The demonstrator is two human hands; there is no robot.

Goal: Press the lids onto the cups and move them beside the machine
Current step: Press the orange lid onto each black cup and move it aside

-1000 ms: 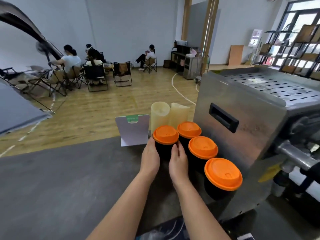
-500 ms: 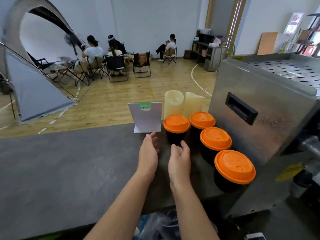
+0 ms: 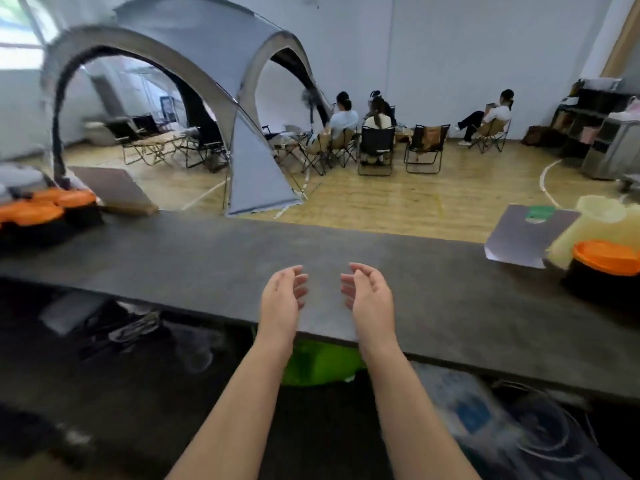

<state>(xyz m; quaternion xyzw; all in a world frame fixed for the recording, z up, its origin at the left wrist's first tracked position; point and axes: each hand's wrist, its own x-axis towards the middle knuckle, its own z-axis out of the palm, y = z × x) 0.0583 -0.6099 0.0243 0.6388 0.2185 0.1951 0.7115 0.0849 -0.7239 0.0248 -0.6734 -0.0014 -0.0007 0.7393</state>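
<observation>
Both empty: left hand and right hand, fingers loosely curled, above the counter. Lidded cups at nine o'clock, another cup at three. Risk: blurred view, hasty reach, toppling one.

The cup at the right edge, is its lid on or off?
On. An orange lid covers the black cup at the right edge. Whether it is pressed fully down, cannot tell.
</observation>
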